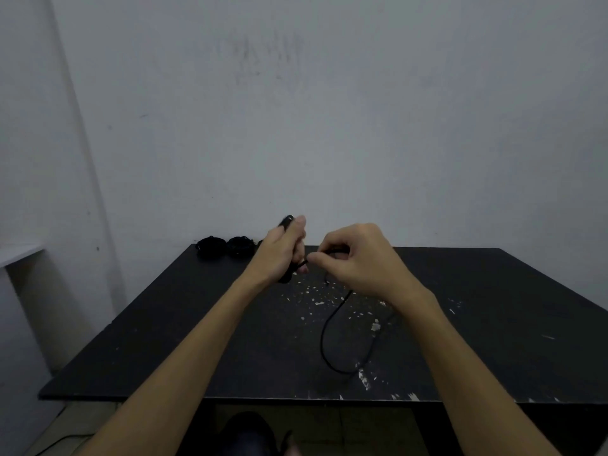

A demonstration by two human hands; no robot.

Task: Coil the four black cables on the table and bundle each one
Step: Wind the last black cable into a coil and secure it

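Observation:
My left hand (285, 248) grips a partly coiled black cable above the middle of the black table (164, 340); the coil sticks out above and below my fist. My right hand (357, 258) pinches the same cable's strand just right of the left hand. The loose tail of this cable (324, 343) loops down over the table under my right forearm. Two coiled black cable bundles (210, 246) (240, 245) lie side by side at the table's far left edge. A third dark bit shows just behind my left hand, mostly hidden.
A grey wall stands right behind the table. White paint flecks (316, 296) mark the tabletop's middle and front edge. A pale shelf (16, 253) juts in at the left. The floor and a dark shape show below the table's front edge.

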